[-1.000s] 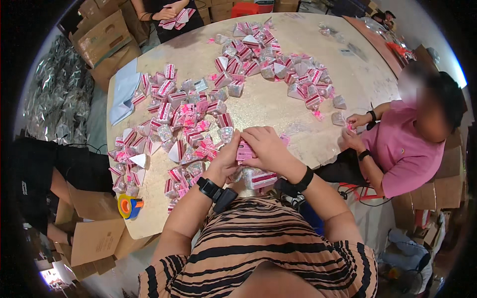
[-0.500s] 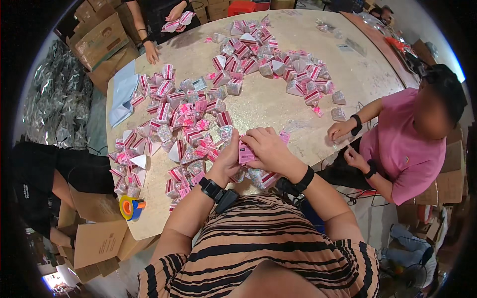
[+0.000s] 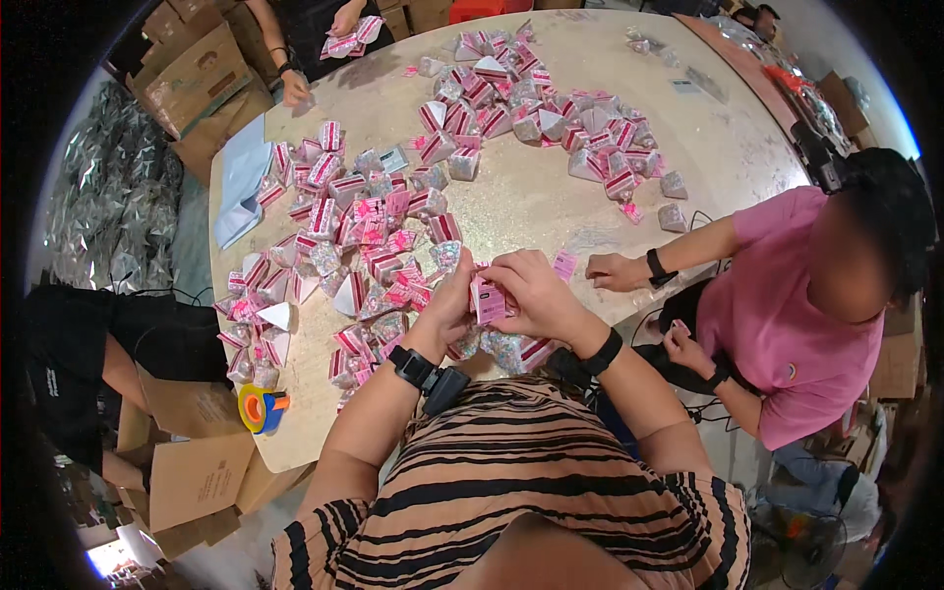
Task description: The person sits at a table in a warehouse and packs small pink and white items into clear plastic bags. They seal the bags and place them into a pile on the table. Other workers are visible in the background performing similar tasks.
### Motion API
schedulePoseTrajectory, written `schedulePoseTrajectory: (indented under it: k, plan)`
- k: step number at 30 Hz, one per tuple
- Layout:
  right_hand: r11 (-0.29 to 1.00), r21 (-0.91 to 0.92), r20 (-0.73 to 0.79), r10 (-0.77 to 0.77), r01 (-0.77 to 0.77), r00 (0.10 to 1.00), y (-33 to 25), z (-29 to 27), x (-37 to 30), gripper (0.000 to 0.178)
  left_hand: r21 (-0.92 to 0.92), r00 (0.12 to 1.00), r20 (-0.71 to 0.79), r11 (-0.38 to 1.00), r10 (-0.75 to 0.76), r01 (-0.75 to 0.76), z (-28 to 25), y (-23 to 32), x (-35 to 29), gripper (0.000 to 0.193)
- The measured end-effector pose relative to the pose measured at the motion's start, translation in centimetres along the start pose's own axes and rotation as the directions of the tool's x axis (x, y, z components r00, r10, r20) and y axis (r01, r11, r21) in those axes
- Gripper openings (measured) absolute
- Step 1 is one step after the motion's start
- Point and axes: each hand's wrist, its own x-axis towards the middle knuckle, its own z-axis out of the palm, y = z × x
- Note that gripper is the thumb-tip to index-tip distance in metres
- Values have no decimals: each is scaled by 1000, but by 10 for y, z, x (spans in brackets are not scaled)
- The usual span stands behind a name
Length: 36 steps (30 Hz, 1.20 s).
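Item in hand: one small pink packet [image 3: 489, 298], flat-faced with pale markings, pinched at the near table edge between the left hand [image 3: 447, 313] and the right hand [image 3: 536, 295], fingers of both closed on it and pressing its folds, so by appearance it is mid-assembly rather than finished. Just beyond and left of the hands, a dense heap of pink-and-white folded packets [image 3: 344, 256] with clear glittery pouches lies on the round beige table [image 3: 551, 197], suggesting many are done. Farther off, a second heap [image 3: 551, 123] spreads toward the table's far side.
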Motion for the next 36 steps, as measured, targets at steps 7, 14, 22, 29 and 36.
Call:
schedulePoseTrajectory:
  k: [7, 14, 22, 29, 36]
  plan:
    - [999, 23, -119, 27, -25, 992, 2, 7, -8, 64, 27, 998, 54, 999, -18, 16, 4, 0, 5, 60]
    - [994, -103, -46, 43, -47, 998, -3, 5, -6, 66, 41, 998, -54, 999, -17, 19, 14, -4, 6, 60]
    - [997, -75, -137, -3, -7, 991, -2, 5, -11, 63, -43, 999, -36, 999, -33, 32, 11, 1, 0, 59]
    - [996, -82, -196, 6, -22, 981, -5, 0, -9, 62, 604, 991, 77, 786, 109, -133, 18, 24, -11, 54]
    - [996, -50, -220, 62, -75, 973, -2, 16, -18, 66, 409, 969, 244, 910, -31, -73, -7, -4, -1, 28]
